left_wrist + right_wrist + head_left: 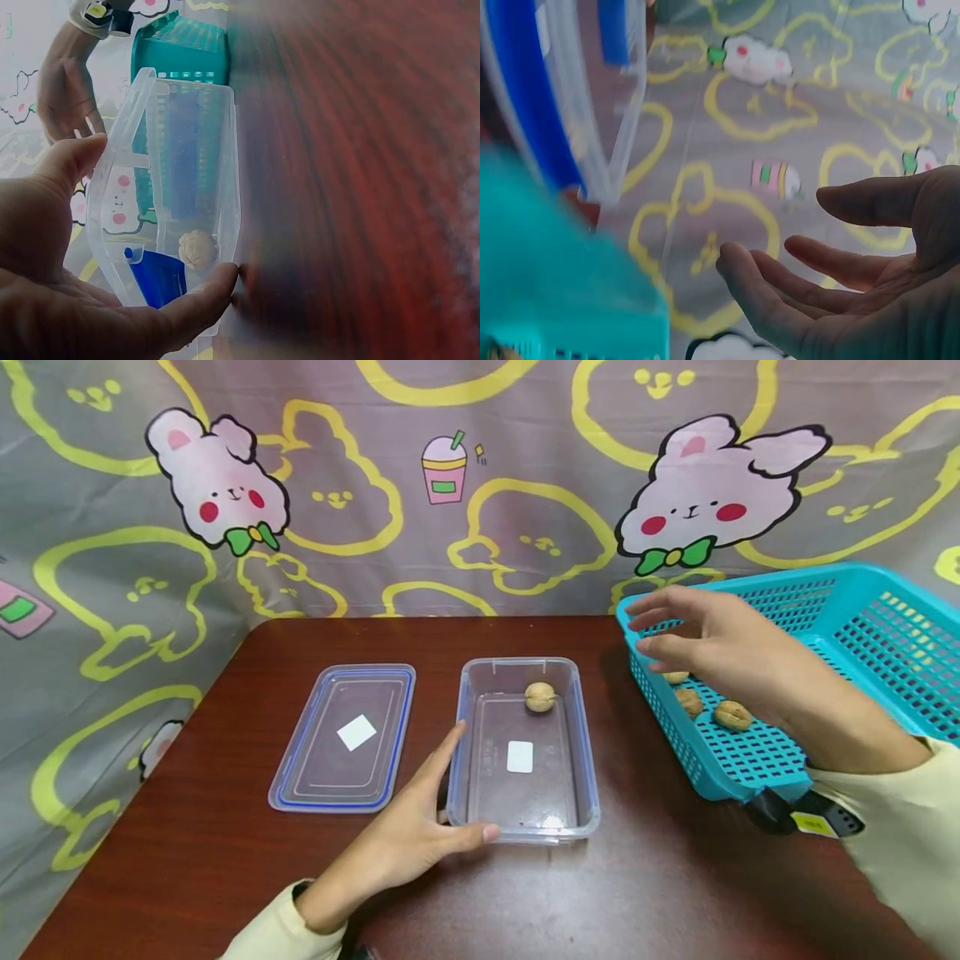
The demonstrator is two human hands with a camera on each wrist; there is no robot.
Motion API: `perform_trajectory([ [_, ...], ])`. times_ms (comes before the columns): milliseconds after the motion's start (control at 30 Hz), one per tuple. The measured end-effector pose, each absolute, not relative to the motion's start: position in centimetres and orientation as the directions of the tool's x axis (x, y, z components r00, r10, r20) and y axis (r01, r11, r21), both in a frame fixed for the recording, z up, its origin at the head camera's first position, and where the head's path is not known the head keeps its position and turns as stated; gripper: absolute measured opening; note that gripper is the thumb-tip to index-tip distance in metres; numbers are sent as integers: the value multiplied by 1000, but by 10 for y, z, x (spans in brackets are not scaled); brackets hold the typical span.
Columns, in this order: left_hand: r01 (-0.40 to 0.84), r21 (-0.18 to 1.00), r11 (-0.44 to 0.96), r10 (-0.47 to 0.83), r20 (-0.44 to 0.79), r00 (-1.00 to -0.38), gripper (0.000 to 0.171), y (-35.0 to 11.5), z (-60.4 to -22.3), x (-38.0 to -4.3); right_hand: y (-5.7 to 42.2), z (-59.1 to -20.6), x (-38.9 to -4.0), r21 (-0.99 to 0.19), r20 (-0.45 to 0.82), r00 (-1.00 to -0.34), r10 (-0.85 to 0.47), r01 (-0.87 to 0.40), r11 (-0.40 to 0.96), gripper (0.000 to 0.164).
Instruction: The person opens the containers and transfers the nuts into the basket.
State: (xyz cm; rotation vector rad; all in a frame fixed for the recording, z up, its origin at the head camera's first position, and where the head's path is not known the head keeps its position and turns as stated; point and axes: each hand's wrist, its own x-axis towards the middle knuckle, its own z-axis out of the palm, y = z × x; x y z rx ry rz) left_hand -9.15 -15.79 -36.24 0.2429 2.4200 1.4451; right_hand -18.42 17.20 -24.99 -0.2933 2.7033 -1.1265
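Note:
A clear plastic food container (pixel 534 810) sits upright on the table with one walnut (pixel 539 697) inside, near its far end. My left hand (pixel 408 835) holds it at the near left corner, thumb on the front rim and fingers along the left side. From the left wrist, the thumb shows at the rim and a finger (pixel 202 300) low on the wall. Over the left edge of a turquoise basket (pixel 675 743) hovers my right hand (pixel 720 643), fingers spread and loosely bent. Nothing shows between them in the right wrist view. Below lie several walnuts (pixel 732 716), partly hidden by that hand.
Left of the container, its lid (pixel 345 739) with a blue seal lies flat on the brown table (pixel 195 860). Behind the table hangs a grey patterned curtain (pixel 330 577). The basket's raised wall stands to the right of the container.

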Motion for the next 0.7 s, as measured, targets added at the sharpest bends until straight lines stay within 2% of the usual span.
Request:
perform_trajectory([
  [300, -12, 888, 460, 310, -173, -935, 117, -159, -363, -92, 125, -257, -161, -714, -48, -955, -292, -172, 679, 45],
  [467, -13, 886, 463, 309, -175, -935, 117, -158, -363, -92, 107, -274, -154, -719, 78, -947, -313, -270, 640, 42],
  [600, -13, 888, 459, 306, -172, -936, 117, -158, -362, -91, 94, -287, -152, -667, 189, -927, -323, -363, 651, 43],
  [700, -11, 891, 455, 309, -170, -936, 117, -158, -362, -92, 87, -298, -154, -635, 228, -915, -333, -399, 661, 45],
])
